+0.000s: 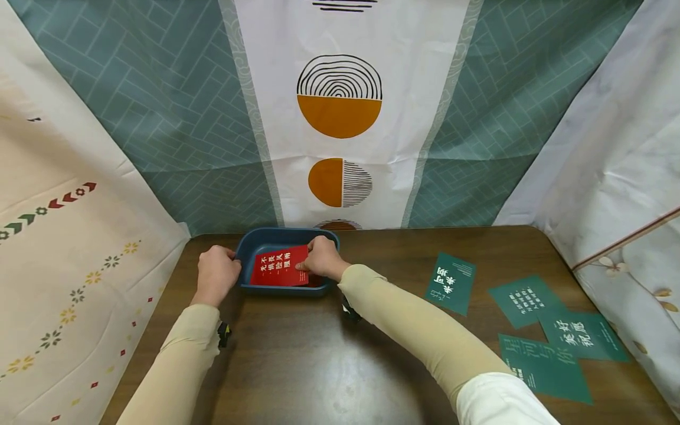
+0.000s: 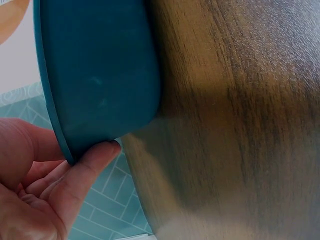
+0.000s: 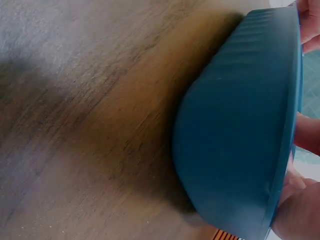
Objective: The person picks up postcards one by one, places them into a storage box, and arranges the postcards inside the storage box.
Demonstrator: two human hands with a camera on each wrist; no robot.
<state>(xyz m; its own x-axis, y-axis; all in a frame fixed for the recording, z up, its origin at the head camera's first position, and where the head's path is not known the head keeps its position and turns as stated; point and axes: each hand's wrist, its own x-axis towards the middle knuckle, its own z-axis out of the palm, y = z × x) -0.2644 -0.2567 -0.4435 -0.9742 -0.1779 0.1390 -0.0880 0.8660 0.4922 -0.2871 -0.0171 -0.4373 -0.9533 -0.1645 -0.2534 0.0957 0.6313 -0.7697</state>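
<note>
Near the back edge of the table stands a dark blue plastic basin (image 1: 287,291), also close up in the left wrist view (image 2: 100,65) and right wrist view. My left hand (image 1: 218,270) pinches the basin's left rim between thumb and fingers. Inside the basin lies a red card (image 1: 273,270) with white Chinese characters, tilted a little. My right hand (image 1: 325,258) reaches over the basin's right side and holds the card's right end, thumb on its printed face. In the right wrist view the basin's wall (image 3: 235,130) hides the card and part of that hand.
On the right of the brown wooden table (image 1: 297,354) lie several green cards with white writing: one alone (image 1: 451,283), the others closer to the right edge, such as a large one (image 1: 552,372) partly overlapping its neighbour. A patterned curtain (image 1: 340,147) hangs right behind the table.
</note>
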